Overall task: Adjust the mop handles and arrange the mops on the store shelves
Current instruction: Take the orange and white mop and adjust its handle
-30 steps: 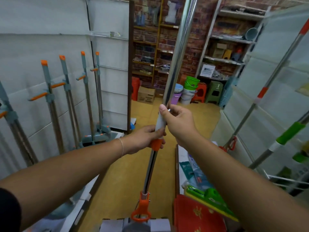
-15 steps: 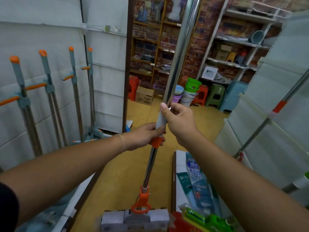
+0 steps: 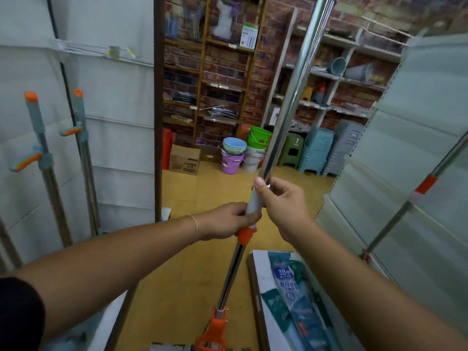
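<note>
Between the shelves, both hands, left hand and right hand, grip the mop handle at its collar, adjusting the length; next probably a firm locking twist.

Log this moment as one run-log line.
step: adjusting mop handle | left hand: grips grey sleeve | right hand: grips handle just above

The mop handle – a chrome pole – stands nearly upright, tipped right toward its top, with a grey sleeve above an orange collar and an orange bracket at its foot. Two orange-capped mops lean on the left wall panel – a third mop leans at right
</note>
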`<state>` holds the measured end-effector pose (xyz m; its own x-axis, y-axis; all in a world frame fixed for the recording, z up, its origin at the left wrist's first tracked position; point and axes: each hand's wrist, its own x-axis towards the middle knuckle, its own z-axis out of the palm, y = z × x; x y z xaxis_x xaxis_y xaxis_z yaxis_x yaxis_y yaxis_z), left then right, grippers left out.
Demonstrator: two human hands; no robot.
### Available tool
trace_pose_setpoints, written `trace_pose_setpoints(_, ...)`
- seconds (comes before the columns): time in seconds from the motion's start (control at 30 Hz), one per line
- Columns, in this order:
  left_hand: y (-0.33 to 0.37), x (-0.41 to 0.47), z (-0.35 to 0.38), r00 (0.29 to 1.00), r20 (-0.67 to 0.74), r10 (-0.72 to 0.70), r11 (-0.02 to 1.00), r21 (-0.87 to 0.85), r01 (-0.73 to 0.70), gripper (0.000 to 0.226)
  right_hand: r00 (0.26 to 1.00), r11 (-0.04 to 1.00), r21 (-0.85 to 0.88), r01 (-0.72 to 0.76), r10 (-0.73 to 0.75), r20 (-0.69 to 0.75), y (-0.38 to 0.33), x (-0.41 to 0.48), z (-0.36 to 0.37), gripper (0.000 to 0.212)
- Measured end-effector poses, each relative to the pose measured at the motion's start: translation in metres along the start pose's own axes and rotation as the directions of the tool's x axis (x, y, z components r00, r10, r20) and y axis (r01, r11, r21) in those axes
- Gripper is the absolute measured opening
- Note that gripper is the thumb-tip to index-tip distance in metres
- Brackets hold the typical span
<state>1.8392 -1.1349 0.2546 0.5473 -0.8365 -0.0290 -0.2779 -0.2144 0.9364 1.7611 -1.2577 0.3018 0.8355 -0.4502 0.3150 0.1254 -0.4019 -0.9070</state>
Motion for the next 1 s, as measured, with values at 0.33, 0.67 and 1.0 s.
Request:
trace_pose_setpoints(0.33,0.013,0.086,-0.056,0.99,0.11,0.09,0.99,0.095,-0.101,0.046,0.98,1.0,-0.004,-0.001,0.0,-0.197,0.002,0.069,0.004,0.018)
trace_pose_setpoints(0.67,0.047,0.177,-0.077,0.983,0.138,0.124,0.983,-0.149,-0.104,0.032,0.955,0.993,0.098,-0.067,0.093,-0.282,0.037,0.125,-0.018,0.01)
trace_pose_setpoints(1.0,0.102,0.286,-0.051,0.947,0.082,0.311,0.937,-0.195,-0.29,0.015,0.915,0.971,0.147,-0.191,0.23,-0.332,0.101,0.189,-0.069,0.011)
